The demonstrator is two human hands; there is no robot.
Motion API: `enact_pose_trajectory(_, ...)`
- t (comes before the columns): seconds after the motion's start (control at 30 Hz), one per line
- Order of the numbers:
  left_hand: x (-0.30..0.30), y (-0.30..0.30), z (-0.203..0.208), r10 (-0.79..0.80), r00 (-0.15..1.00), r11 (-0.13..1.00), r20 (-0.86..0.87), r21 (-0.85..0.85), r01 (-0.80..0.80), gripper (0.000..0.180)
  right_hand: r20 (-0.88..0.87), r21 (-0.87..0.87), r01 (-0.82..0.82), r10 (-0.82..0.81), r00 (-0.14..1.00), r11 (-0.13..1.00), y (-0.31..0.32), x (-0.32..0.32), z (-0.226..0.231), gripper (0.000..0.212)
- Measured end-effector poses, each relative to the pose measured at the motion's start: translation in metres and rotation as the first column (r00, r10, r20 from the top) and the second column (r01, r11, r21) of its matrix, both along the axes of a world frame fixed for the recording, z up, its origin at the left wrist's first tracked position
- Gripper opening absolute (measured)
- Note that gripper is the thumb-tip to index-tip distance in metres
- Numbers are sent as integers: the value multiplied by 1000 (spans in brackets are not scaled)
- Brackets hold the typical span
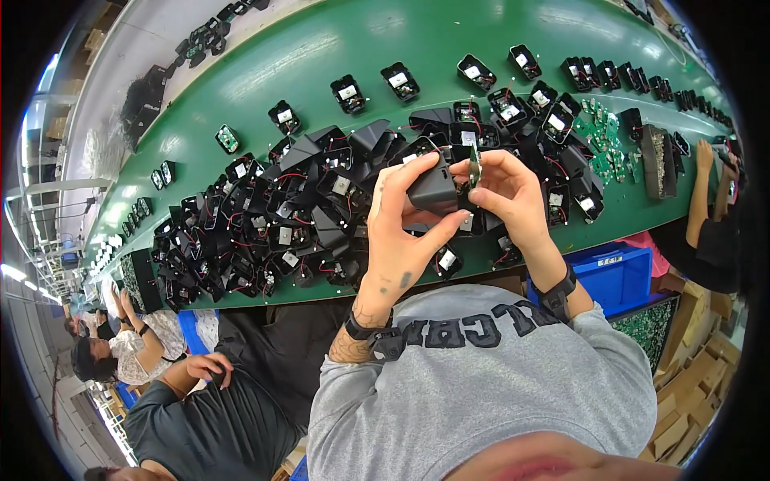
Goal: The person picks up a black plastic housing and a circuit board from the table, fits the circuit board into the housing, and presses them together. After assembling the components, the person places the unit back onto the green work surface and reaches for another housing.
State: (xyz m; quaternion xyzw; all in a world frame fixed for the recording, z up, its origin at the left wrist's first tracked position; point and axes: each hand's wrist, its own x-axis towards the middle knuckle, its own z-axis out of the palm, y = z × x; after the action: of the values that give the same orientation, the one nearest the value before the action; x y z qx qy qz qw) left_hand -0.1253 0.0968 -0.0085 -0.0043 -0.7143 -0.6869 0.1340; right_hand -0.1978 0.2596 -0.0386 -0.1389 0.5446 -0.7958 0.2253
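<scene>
My left hand (399, 220) is closed round a black plastic housing (434, 189), fingers on top and thumb below. The housing is tilted, its open side toward my right hand. Between the thumb and fingers of my right hand (509, 192) a small green circuit board (474, 170) is pinched on edge, right beside the housing's opening. Whether the board touches the housing I cannot tell. Beneath and around both hands lies a heap of similar black housings (330, 227), many with white parts and red wires inside.
Loose green circuit boards (603, 140) lie right of the heap, by a long box (659, 163). Spaced housings (348, 94) form a row along the green table (449, 32). A blue crate (613, 276) stands at my right. People sit at both sides, one person (233, 409) close at my left.
</scene>
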Motion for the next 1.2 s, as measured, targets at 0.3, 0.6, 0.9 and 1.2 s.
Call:
enact_pose_trajectory(0.3, 2, 1, -1, -10, 1000, 1000, 0, 5, 10, 65, -122, 91, 6, 5, 993, 996, 7, -1, -11, 38)
enact_pose_trajectory(0.6, 6, 2, 1, -24, 997, 1000, 75, -9, 25, 70, -3, 54, -47, 47, 999, 997, 7, 3, 2, 37)
enact_pose_trajectory(0.9, 8, -1, 1, -18, 999, 998, 51, -63, 21, 67, -90, 36, 20, -17, 996, 999, 9, 5, 2, 41)
enact_pose_trajectory(1.2, 8, 2, -1, -66, 997, 997, 39, -44, 68, 64, -307, 250, 109, -28, 951, 962, 11, 6, -6, 42)
